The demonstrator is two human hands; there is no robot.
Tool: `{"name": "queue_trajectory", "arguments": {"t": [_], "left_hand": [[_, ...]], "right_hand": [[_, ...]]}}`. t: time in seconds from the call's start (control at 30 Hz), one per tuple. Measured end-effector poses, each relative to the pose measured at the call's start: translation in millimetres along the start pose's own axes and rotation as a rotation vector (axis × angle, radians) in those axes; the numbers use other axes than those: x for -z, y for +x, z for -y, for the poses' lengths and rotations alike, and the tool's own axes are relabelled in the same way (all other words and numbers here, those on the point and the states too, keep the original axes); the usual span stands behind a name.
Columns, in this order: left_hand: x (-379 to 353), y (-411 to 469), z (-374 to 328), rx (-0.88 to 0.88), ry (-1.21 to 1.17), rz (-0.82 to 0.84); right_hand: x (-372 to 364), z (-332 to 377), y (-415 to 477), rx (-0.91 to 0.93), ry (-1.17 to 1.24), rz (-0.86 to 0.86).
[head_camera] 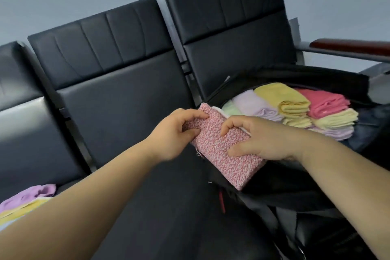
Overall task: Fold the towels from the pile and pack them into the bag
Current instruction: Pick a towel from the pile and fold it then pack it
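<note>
A folded pink-and-white speckled towel (pixel 219 148) lies at the left edge of the open black bag (pixel 285 183) on the right seat. My left hand (pixel 177 133) pinches its far left end between thumb and fingers. My right hand (pixel 259 137) grips its right side, fingers curled on top and thumb on the near edge. Deeper in the bag lie folded towels: pale green (pixel 231 108), lilac (pixel 257 105), yellow (pixel 282 99) and pink (pixel 325 103), with more cream and lilac ones beneath. The unfolded pile (pixel 27 202) of purple and yellow towels lies at the lower left.
A row of black padded seats (pixel 118 99) with tall backrests runs along a grey wall. A reddish-brown armrest (pixel 350 46) on a metal frame sticks out at the right. A red zipper pull (pixel 221 198) hangs at the bag's front.
</note>
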State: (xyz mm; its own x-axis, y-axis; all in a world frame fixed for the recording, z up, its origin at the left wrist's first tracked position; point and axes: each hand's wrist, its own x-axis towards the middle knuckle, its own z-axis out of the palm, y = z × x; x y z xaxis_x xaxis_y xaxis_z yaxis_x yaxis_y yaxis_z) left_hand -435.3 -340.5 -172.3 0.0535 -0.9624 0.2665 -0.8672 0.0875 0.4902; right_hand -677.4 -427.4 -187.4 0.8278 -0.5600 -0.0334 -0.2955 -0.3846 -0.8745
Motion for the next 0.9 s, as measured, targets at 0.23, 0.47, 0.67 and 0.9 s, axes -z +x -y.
{"name": "queue_trajectory", "arguments": {"t": [0.23,0.47,0.67,0.9], "left_hand": [[-44,107,-55,-0.159,-0.009,0.014],[-72,222,-88,-0.354,0.497,0.146],[-98,308,-95,-0.311,0.659,0.388],[-121,343,-91,-0.315,0.582,0.393]], "right_hand": [[96,-34,-29,0.003,-0.066,-0.271],[176,-101,-41,0.019,0.049,-0.711],[207,-132,-30,0.06,0.184,-0.887],[202,-154,2,-0.139,0.112,-0.539]]}}
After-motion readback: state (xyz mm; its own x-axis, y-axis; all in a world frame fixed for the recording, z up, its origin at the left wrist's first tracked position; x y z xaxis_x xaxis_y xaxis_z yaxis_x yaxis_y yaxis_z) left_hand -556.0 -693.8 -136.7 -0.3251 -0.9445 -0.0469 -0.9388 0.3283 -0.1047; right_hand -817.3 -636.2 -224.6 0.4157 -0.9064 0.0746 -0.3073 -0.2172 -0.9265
